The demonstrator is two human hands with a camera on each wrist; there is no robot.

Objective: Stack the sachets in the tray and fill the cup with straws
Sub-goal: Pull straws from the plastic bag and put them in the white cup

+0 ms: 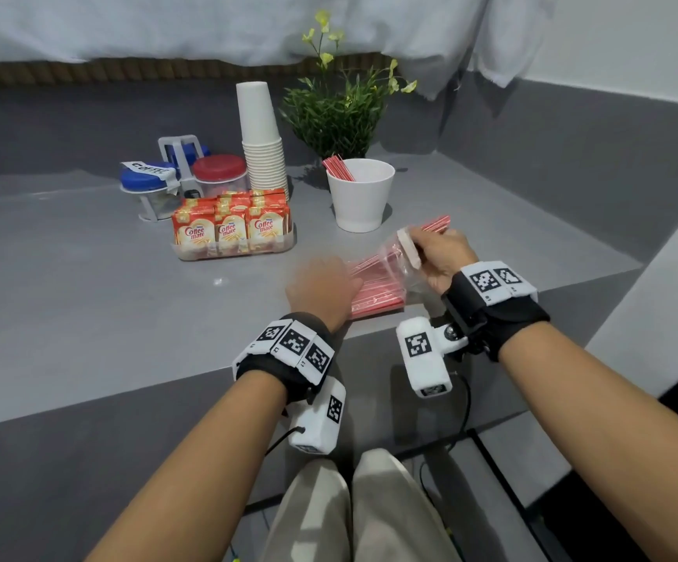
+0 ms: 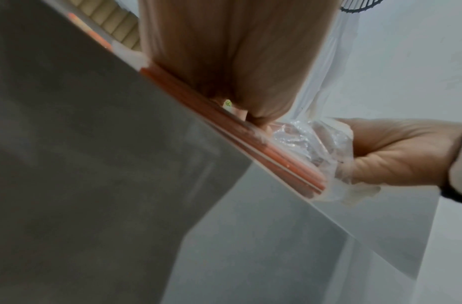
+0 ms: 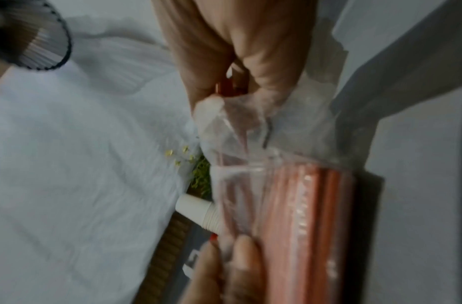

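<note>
Your right hand has its fingers curled round a bunch of straws, drawn partway out of the bag. Your left hand lies flat, fingers straight, pressing the bag to the counter. Just beyond stands the cup, a few straws leaning inside. Left of it, the tray holds upright sachets.
</note>
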